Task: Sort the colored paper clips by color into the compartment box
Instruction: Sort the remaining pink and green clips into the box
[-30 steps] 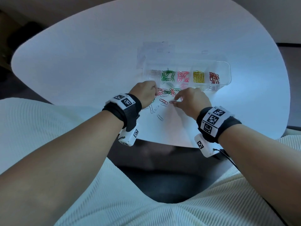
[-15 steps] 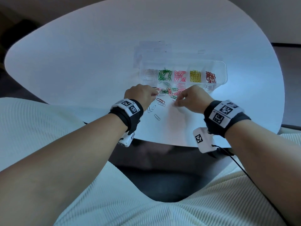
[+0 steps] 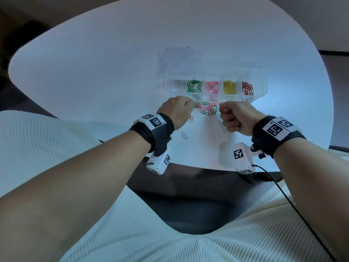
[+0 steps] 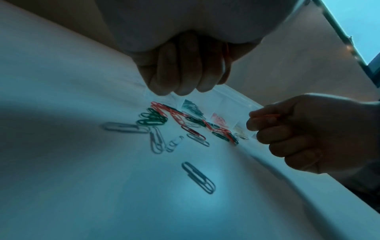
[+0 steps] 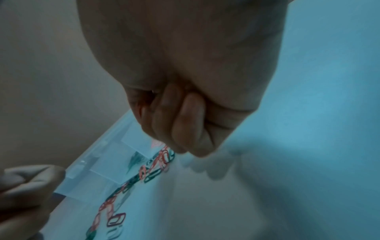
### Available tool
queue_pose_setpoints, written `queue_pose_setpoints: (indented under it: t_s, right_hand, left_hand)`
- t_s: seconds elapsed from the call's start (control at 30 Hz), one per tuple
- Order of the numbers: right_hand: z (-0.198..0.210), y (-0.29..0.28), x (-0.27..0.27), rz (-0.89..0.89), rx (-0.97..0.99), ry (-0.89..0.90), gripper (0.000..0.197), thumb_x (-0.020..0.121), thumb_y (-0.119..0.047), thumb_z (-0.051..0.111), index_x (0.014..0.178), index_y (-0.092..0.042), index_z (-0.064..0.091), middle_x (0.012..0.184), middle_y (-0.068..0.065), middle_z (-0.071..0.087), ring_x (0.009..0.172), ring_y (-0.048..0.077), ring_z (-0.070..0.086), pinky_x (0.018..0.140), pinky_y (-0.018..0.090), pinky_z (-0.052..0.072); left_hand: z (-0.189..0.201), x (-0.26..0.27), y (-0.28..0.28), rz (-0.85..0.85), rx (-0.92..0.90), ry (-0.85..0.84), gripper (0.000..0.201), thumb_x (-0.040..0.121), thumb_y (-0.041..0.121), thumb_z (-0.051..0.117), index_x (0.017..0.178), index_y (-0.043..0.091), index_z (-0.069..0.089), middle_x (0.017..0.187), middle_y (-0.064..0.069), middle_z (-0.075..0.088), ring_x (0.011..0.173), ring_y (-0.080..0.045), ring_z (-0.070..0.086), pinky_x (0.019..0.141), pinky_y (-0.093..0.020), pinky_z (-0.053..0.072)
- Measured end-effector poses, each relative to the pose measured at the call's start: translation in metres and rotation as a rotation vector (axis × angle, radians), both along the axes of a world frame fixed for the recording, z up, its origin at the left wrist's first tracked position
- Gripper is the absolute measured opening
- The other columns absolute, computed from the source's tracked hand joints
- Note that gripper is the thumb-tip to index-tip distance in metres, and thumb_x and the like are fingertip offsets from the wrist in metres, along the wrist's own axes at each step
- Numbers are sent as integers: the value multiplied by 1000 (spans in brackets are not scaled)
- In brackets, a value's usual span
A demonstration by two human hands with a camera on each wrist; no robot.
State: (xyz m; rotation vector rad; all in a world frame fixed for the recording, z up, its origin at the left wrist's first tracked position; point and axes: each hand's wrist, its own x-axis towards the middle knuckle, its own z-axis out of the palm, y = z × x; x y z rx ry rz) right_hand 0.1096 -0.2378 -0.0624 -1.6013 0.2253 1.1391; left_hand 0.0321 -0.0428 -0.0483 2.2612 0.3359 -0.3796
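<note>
Compartment box (image 3: 262,86) already holds white, green, pink, yellow, red groups. Mixed clip pile (image 3: 206,108) just before it remains. Right hand (image 4: 308,134) pinches red clip (image 4: 269,116); left hand (image 3: 177,110) curled, contents unclear.

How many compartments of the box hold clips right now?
5, in one row of the compartment box, left to right: silver clips, green, pink, yellow, dark red. Any nearer row is too unclear.

Black wristbands (image 3: 156,133) with white marker tags on both bare arms, small white camera boxes (image 3: 242,157) underneath, ribbed cream top (image 3: 132,233).
</note>
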Motion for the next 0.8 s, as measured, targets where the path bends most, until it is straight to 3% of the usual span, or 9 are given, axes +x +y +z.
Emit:
queue_pose_setpoints:
  t_s: [0.13,0.2,0.3,0.4,0.47,0.57,0.63,0.7,0.8]
  right_hand:
    - [-1,-1,-1,-145,-28,-67,33,91,-10,49,64,-20,33,54,-1,32,39,14,29,36,20,20]
    - [-1,0,-1,-184,2,-89,34,88,-1,48,62,-18,34,54,2,40,41,16,38,35,20,25]
    - [1,6,-1,-225,48,-78,30,85,2,40,62,-17,34,55,4,41,44,19,37,37,20,26]
    - [-3,16,-4,-159,-27,-198,30,83,2,40,60,-17,34,53,-1,36,47,15,24,43,20,18]
    - [-8,25,-9,10,-234,-450,28,84,-4,52,61,-18,44,54,-2,45,46,16,32,46,22,24]
    - [-16,30,-16,246,-520,-758,4,84,-24,67,81,-26,64,72,-5,58,66,15,53,59,25,37]
    - [-22,29,-17,326,-588,-831,12,86,-31,65,97,-32,71,82,-2,63,79,19,59,67,26,42]
    - [-24,29,-16,342,-617,-875,16,88,-33,63,100,-32,73,91,2,70,83,22,62,68,27,44]
    - [-21,33,-16,386,-672,-908,13,88,-32,63,96,-27,73,95,5,71,83,25,63,65,26,42]
  left_hand:
    - [-6,0,-4,-15,-90,1,42,102,31,33,63,19,25,62,3,27,57,-17,26,54,-32,22]
    - [-7,0,-4,-15,-133,12,41,103,34,32,65,19,31,62,3,33,55,-14,31,52,-29,27]
    - [-11,1,-3,12,-185,42,32,103,24,33,74,17,45,66,7,41,63,-15,41,52,-26,31]
    - [-10,0,-3,16,-197,66,26,102,15,33,96,12,58,69,7,43,62,-8,44,52,-23,31]
    - [-8,0,-3,17,-205,81,26,102,13,34,100,11,60,69,8,43,62,-7,43,52,-21,31]
    - [-8,1,-4,-30,-135,120,21,99,18,40,92,17,60,87,6,57,83,-12,53,71,-24,40]
    - [-8,2,-4,-46,-98,126,21,95,20,44,81,17,59,94,1,62,91,-17,55,79,-29,42]
    - [-6,2,-3,-48,-91,126,29,92,17,41,66,16,55,79,2,59,77,-20,52,67,-29,39]
    - [-2,3,0,-18,-90,130,36,90,11,36,58,13,52,65,8,53,58,-12,45,54,-26,32]
